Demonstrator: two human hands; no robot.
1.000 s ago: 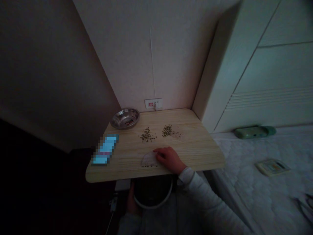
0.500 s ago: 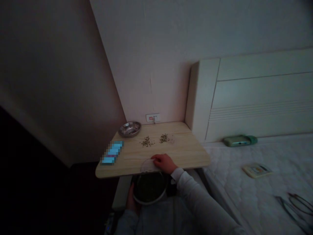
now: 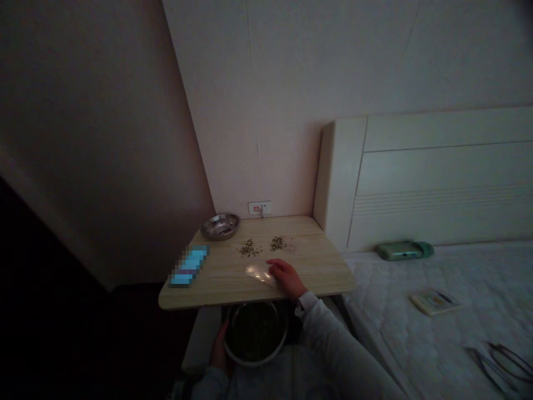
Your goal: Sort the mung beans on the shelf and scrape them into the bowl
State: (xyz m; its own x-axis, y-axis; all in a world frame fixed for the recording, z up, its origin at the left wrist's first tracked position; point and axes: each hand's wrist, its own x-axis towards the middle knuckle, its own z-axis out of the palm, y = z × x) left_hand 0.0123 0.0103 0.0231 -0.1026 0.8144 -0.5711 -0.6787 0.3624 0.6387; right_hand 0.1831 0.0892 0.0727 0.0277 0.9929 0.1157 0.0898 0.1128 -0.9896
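My right hand (image 3: 288, 279) is over the front part of the small wooden table (image 3: 225, 289), its fingers closed on a thin, clear curved plastic piece (image 3: 259, 271) that catches the light. Its exact kind is unclear. Below the table's front edge, my left hand (image 3: 219, 349) grips the left side of a round bowl (image 3: 255, 364) with a pale rim. Dark green contents fill it, too dim to make out. Beyond my right hand lie two small piles of dark bits, a left pile (image 3: 249, 248) and a right pile (image 3: 277, 243).
A shiny metal bowl (image 3: 220, 228) stands at the table's back left, with a blurred-out phone (image 3: 189, 266) in front. A wall socket (image 3: 259, 208) is behind. On the bed at right lie a green case (image 3: 403, 250), a flat packet (image 3: 433, 301) and glasses (image 3: 499, 361).
My right hand has brought the clear plastic piece from the table's front edge inward over the tabletop. My left hand still holds the bowl. The view has tilted up slightly.
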